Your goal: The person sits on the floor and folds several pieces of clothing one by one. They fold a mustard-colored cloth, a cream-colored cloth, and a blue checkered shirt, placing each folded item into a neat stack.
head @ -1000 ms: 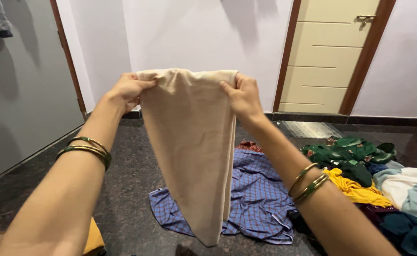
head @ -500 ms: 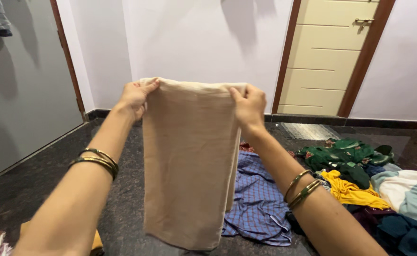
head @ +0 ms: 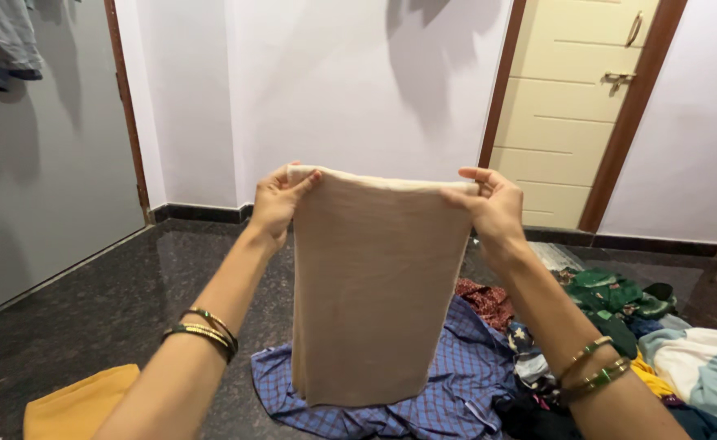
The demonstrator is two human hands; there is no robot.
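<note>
Pale lilac walls [head: 358,90] meet a dark speckled stone floor [head: 89,326] along a black skirting [head: 199,213]. A cream panelled door [head: 574,106] in a reddish-brown frame [head: 637,114] stands shut at the right, with a metal handle and latch. A grey door [head: 41,187] fills the left side, clothes hanging at its top corner. Soft shadows fall across the wall, and the polished floor gives a faint shine.

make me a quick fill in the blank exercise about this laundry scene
1. Both hands hold up a folded ____ cloth by its top edge.
2. The left hand and right hand grip opposite top ____ of it.
3. On the floor behind the cloth lies a checked ____ shirt.
4. Both wrists wear ____.

Missing words: beige; corners; blue; bangles
</note>
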